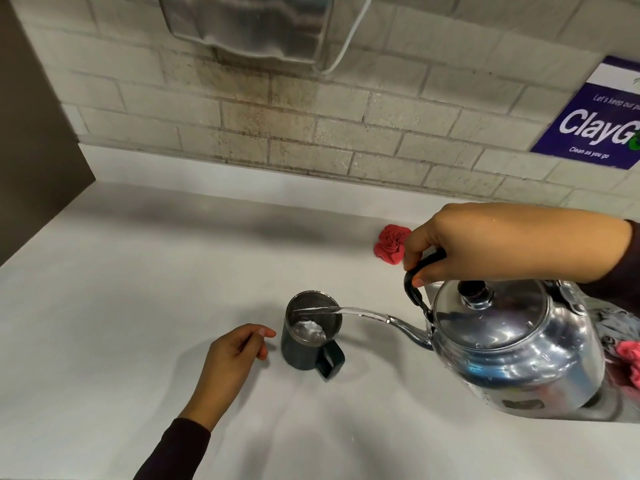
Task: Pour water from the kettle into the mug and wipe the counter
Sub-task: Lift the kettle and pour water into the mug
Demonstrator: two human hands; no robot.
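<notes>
Right hand (491, 244), grip clamped on the kettle (512, 344) handle, pours into the mug (310, 336) on the counter (138, 306). Left hand (232, 355) loosely curled beside it. Unsteadied mug risks overshoot, spillage.

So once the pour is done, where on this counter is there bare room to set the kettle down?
The widest bare patch is the counter left of the mug, running to the dark side panel. The strip along the brick wall, left of the red cloth, is also free. The right is crowded: the kettle, right hand and cloth.
</notes>
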